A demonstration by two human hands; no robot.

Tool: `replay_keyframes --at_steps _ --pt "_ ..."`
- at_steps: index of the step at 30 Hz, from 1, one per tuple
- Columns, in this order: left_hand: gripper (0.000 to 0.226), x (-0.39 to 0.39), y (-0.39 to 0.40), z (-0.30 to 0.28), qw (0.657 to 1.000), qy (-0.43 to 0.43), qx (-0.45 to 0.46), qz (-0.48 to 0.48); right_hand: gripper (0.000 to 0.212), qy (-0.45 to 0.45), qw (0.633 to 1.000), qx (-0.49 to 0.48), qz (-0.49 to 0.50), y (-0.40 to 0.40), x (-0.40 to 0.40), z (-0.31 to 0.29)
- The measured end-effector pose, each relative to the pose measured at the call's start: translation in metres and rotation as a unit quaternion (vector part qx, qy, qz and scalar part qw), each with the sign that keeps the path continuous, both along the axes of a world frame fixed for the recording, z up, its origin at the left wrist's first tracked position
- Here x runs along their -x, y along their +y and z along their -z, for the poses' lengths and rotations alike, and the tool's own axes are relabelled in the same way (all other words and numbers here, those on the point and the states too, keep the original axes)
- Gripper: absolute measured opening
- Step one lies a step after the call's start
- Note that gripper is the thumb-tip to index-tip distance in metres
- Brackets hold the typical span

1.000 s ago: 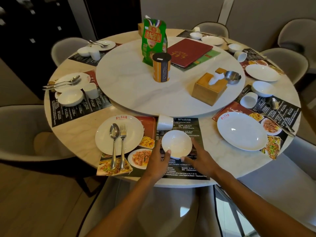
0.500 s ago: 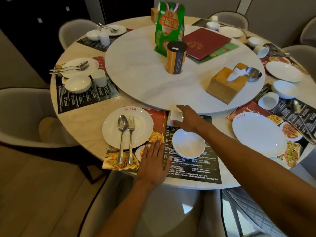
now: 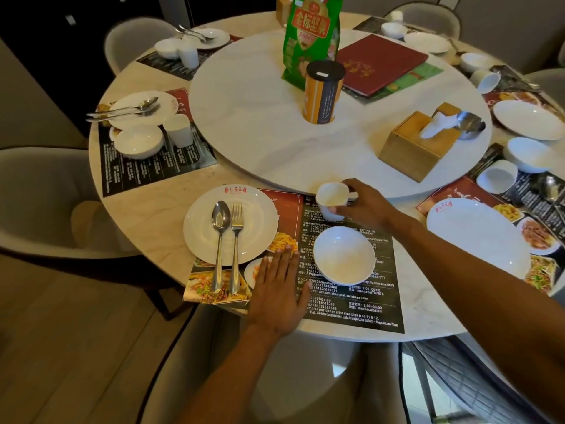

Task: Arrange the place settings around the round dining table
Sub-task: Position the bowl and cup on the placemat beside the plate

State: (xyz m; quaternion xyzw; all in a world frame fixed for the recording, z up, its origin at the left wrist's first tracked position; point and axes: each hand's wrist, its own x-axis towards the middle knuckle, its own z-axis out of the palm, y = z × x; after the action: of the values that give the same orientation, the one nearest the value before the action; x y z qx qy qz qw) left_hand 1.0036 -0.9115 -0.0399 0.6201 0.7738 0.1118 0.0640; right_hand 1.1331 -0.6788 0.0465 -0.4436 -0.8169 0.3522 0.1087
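Round dining table (image 3: 146, 209), pale marble-look top. At centre, a large white turntable (image 3: 260, 123). Printed paper placemats lie around the rim: near edge (image 3: 351, 304), left edge (image 3: 143, 172), far-left edge (image 3: 165, 64), right edge (image 3: 532, 191). A white plate (image 3: 470, 234) sits near the right edge, partly on a mat.

1. The near placemat (image 3: 351, 301) carries white print: "2026年Batam", "maojiacaibatam", "9:00-00:00", "Lubuk BajaKota Batam", "blok a no 11 & 12".
2. The green bag (image 3: 308, 35) shows large gold Chinese characters on red, "金标翠果".
3. The plate (image 3: 253, 228) bears a small red logo at its rim, unreadable.
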Motion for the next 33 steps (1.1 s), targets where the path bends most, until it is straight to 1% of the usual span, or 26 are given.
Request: replay_keyframes --at_steps 2,5,17,19,22,24,28,30,31,33 --pt "0.069 -0.001 0.000 0.000 1.000 -0.001 -0.002 -0.003 0.066 0.013 1.000 0.025 0.010 0.002 -0.015 0.005" --pt "0.069 -0.001 0.000 0.001 1.000 -0.003 0.001 -0.006 0.064 0.012 0.999 0.032 0.007 0.002 -0.027 0.010" --pt "0.071 0.000 0.000 0.002 1.000 -0.012 0.019 -0.005 0.065 -0.003 0.998 0.057 -0.016 -0.009 -0.040 0.006" --pt "0.071 0.000 0.000 0.002 1.000 -0.013 0.022 -0.007 0.069 -0.016 0.998 0.058 -0.015 -0.011 -0.038 0.005" --pt "0.071 0.000 0.001 0.003 1.000 -0.016 0.025 -0.007 0.088 -0.036 0.997 0.062 -0.009 -0.009 -0.039 0.007" --pt "0.071 0.000 0.001 0.003 0.999 -0.017 0.026 -0.009 0.095 -0.046 0.997 0.067 -0.003 -0.011 -0.038 0.005" --pt "0.072 0.000 0.001 0.000 0.999 -0.028 0.036 -0.004 0.089 -0.042 0.994 0.082 0.049 -0.026 -0.035 -0.001" --pt "0.072 0.000 0.002 -0.004 0.998 -0.051 0.036 -0.007 0.076 -0.042 0.994 0.055 0.089 -0.036 -0.040 -0.001" --pt "0.071 -0.001 0.003 -0.007 0.996 -0.080 0.025 -0.020 0.066 -0.039 0.993 0.040 0.103 -0.042 -0.043 -0.001" --pt "0.062 -0.007 0.010 -0.018 0.981 -0.182 -0.003 -0.067 0.048 -0.040 0.992 0.038 0.115 -0.058 -0.050 0.001"
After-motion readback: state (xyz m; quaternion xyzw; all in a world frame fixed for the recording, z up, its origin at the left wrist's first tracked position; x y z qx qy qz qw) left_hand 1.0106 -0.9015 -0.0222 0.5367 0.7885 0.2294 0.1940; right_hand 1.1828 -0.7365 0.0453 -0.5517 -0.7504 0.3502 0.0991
